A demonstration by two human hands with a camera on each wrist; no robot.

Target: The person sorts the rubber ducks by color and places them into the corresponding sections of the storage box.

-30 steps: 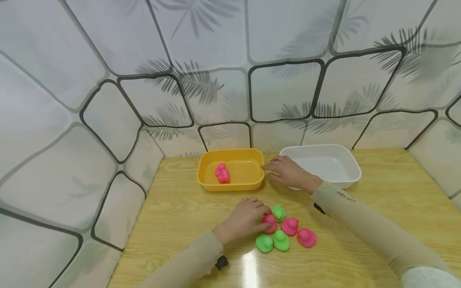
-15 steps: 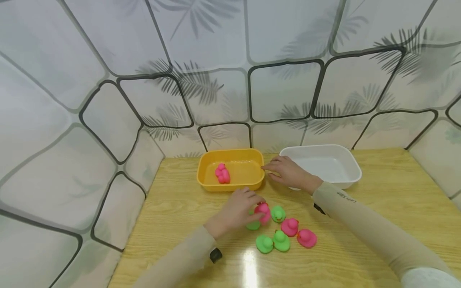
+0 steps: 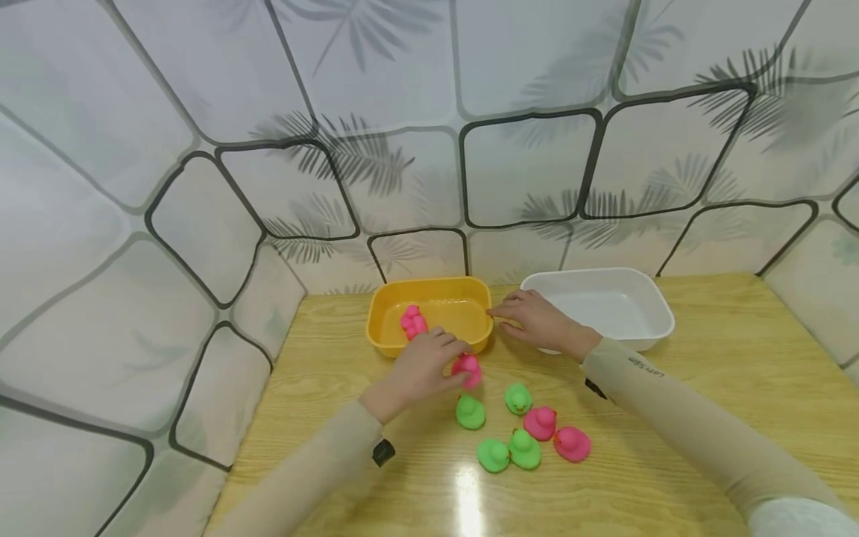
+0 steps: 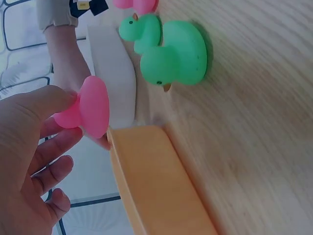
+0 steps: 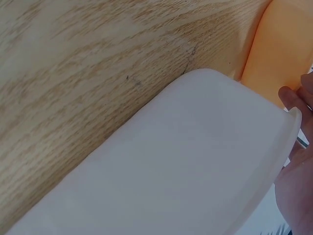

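Along the back of the worktop point(image 3: 738, 350), before the wall point(image 3: 530, 171), the left tray point(image 3: 456, 313) has ducks point(image 3: 413, 321) at its left end; the right tray point(image 3: 607, 306) stands beside it. The right hand point(image 3: 537, 321) spans their gap. Before the left tray, six loose ducks point(image 3: 525, 450) lie right of the left hand point(image 3: 423, 367).

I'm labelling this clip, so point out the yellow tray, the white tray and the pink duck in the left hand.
Yellow tray point(image 3: 456, 313), head view, on its inside floor.
White tray point(image 3: 614, 307), head view, on its inside floor.
Held pink duck point(image 4: 96, 107), left wrist view, on its body.
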